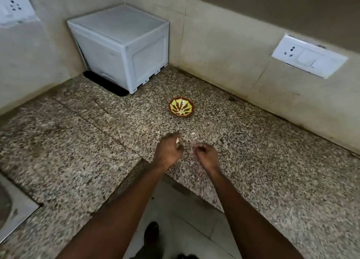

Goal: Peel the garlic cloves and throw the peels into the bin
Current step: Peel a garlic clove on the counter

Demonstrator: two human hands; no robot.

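Before you lies a speckled granite countertop [272, 171] filling an L-shaped corner, stained in places, with a dark seam line running across it. Beige walls [224, 50] rise behind it, scuffed and marked along the base. A white switch-and-socket plate [308, 56] is set in the right-hand wall; a second socket plate [14, 5] sits at upper left. A white plastic box [120, 46] occupies the far corner. A steel sink edge [13, 208] shows at lower left. Pale floor tiles [181, 219] lie below. Light is dim and even.

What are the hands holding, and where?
The left hand pinches a small pale piece, likely a garlic clove, at its fingertips. The right hand: cannot tell.
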